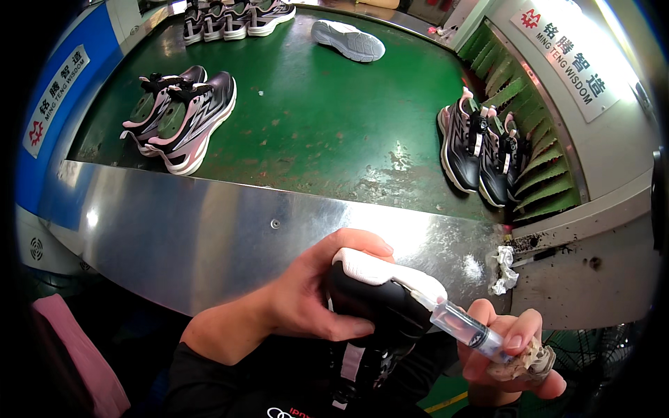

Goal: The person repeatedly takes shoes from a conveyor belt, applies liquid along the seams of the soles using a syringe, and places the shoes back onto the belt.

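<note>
Green worktop (pixel 313 118), scuffed along its near side and bordered by a bare metal ledge (pixel 209 223), with a curtain of green flaps (pixel 550 164) at the right. On it stand a pair of black-and-pink shoes (pixel 202 122) at left, a black-and-white group (pixel 463 150) at right and a row (pixel 240 19) at the far left; a grey shoe (pixel 348 40) lies tipped, its sole showing.

Foreground: a black shoe is held up before the wearer, in front of the ledge (pixel 373 303). Its upper is smooth and dark, its sole (pixel 390 273) white, thick and rounded; a pale pink strip (pixel 351 362) shows lower down. Fingers of the left hand (pixel 300 292) grip the shoe, thumb on the upper. Those of the right hand (pixel 481 373) close on a clear syringe (pixel 458 324), its tip at the seam between sole and upper, and also hold a crumpled beige wad (pixel 533 362).

Hard to make out: the shoe's lower part merges with dark clothing (pixel 230 383); whether the tip touches the seam cannot be told. The picture's upper edge cuts off the far row.
</note>
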`<state>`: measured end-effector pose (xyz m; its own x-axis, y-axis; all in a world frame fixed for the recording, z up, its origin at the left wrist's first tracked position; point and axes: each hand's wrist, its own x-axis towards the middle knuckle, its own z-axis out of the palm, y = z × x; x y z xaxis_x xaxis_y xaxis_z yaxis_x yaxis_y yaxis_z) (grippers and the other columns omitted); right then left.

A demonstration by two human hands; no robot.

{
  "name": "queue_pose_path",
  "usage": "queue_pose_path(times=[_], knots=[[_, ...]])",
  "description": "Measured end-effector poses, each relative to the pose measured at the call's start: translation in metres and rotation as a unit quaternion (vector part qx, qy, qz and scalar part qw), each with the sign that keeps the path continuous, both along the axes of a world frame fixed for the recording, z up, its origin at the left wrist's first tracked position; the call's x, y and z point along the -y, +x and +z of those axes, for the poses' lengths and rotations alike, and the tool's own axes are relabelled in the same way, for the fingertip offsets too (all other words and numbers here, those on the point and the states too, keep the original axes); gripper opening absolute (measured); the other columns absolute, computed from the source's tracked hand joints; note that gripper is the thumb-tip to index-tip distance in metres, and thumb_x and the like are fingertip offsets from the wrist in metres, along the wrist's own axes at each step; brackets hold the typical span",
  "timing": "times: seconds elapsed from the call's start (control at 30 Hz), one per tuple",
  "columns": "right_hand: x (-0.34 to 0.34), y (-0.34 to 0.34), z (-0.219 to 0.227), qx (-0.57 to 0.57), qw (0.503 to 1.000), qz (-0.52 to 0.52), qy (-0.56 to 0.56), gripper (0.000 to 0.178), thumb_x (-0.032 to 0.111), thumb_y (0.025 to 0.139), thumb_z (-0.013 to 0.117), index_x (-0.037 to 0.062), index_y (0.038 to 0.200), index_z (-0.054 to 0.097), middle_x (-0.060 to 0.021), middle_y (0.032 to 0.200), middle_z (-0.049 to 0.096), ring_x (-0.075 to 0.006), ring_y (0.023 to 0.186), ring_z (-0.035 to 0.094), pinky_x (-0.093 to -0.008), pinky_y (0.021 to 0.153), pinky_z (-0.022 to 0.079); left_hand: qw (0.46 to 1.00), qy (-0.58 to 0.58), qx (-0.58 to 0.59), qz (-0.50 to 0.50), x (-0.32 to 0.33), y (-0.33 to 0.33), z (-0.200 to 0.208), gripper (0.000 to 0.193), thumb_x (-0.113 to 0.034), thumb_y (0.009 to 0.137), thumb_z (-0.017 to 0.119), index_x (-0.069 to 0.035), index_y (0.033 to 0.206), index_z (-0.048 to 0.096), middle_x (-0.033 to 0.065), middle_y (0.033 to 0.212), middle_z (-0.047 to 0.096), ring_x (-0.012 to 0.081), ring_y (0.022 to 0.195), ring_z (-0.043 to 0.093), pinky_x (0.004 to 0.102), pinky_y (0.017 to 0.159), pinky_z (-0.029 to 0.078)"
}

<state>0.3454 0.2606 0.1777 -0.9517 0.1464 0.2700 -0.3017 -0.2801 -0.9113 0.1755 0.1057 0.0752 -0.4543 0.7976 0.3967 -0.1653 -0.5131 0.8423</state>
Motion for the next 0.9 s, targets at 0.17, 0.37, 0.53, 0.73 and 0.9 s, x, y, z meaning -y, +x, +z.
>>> queue_pose_path(times=[0.17,0.37,0.53,0.73,0.9], knots=[[-0.001,0.003,-0.006,-0.009,1.000,0.001,-0.012,0.055,0.060,0.081,0.059,0.0107,0.103,0.051,-0.0123,0.078,0.065,-0.0218,0.086,0.046,-0.0503,0.102,0.026,0.998,-0.006,0.058,0.002,0.000,0.002,0.002,0.068,-0.004,0.057,0.075,-0.005,0.117,0.044,0.0179,0.107,0.060,0.0265,0.101,0.059,0.0389,0.086,0.049],[-0.007,0.017,-0.017,0.010,1.000,-0.001,-0.023,0.056,0.059,0.080,0.061,0.0106,0.106,0.050,-0.0139,0.080,0.065,-0.0238,0.089,0.046,-0.0508,0.105,0.021,0.996,-0.012,0.082,0.021,-0.003,-0.001,-0.003,0.074,-0.013,0.058,0.079,-0.005,0.121,0.041,0.0180,0.107,0.058,0.0256,0.100,0.059,0.0368,0.085,0.048],[-0.011,0.024,-0.033,-0.025,0.999,0.006,-0.037,0.052,0.051,0.083,0.059,0.0087,0.113,0.052,-0.0128,0.090,0.063,-0.0216,0.089,0.050,-0.0497,0.090,0.033,0.998,-0.015,0.050,0.045,-0.003,-0.009,-0.015,0.078,-0.019,0.059,0.080,-0.003,0.122,0.038,0.0182,0.108,0.058,0.0249,0.099,0.059,0.0351,0.085,0.049],[-0.011,0.029,-0.055,-0.050,0.998,-0.018,-0.040,0.061,0.058,0.083,0.057,0.0072,0.115,0.051,-0.0166,0.094,0.061,-0.0214,0.089,0.049,-0.0460,0.088,0.033,0.986,-0.037,0.160,0.024,-0.003,-0.013,-0.017,0.077,-0.011,0.060,0.076,-0.004,0.128,0.039,0.0077,0.115,0.052,0.0185,0.109,0.051,0.0323,0.095,0.040],[-0.018,0.035,-0.075,-0.066,0.996,-0.008,-0.067,0.071,0.059,0.077,0.065,0.0046,0.119,0.050,-0.0173,0.093,0.058,-0.0207,0.085,0.049,-0.0380,0.082,0.035,0.971,-0.031,0.235,0.017,-0.008,-0.015,-0.022,0.082,-0.016,0.062,0.076,-0.003,0.132,0.037,0.0110,0.121,0.053,0.0237,0.113,0.053,0.0364,0.099,0.041]])
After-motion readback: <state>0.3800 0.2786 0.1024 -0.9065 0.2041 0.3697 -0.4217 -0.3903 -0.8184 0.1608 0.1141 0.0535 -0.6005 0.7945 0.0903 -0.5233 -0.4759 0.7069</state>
